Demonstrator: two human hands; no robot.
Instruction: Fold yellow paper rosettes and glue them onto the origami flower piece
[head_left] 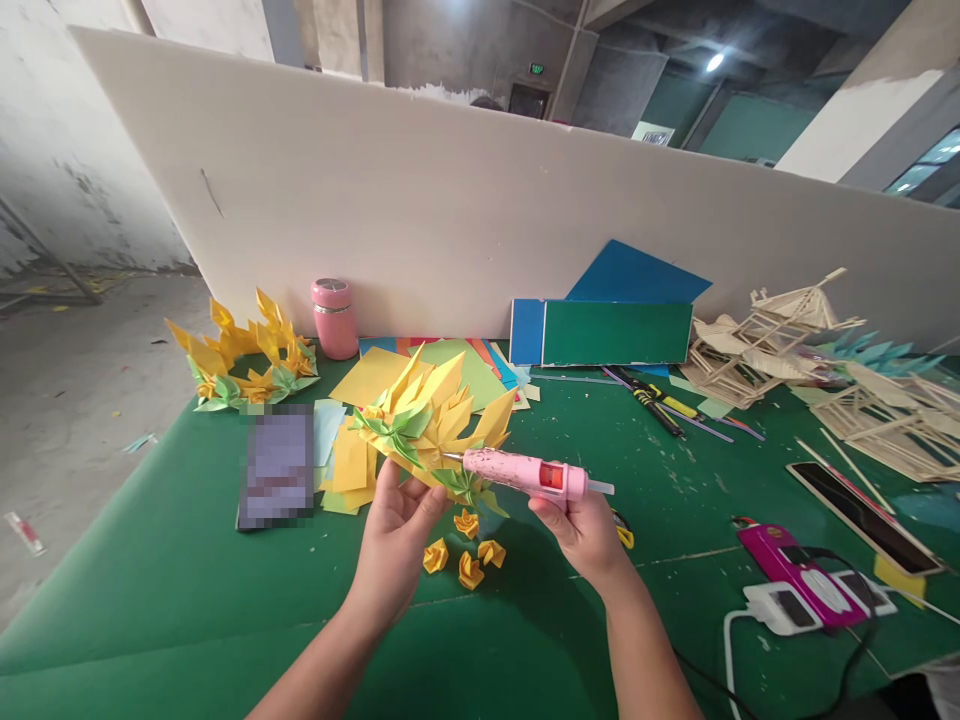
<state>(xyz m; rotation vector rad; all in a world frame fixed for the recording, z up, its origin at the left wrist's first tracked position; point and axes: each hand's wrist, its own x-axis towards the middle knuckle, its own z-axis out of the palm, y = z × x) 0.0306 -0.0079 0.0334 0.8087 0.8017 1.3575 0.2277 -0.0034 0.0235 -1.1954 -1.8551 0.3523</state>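
My left hand grips a folded paper flower of yellow points and green leaves, held up above the green table. In my right hand is a pink hot glue gun, lying sideways with its metal tip touching the flower's lower right side. A clear glue stick pokes out of the gun's back end. Several small yellow paper rosettes lie on the table just below both hands.
A second yellow paper flower and a pink flask stand at the back left. Coloured paper sheets lean on the white board. Wooden stick models sit at the right, with a power strip, a magenta device and cables.
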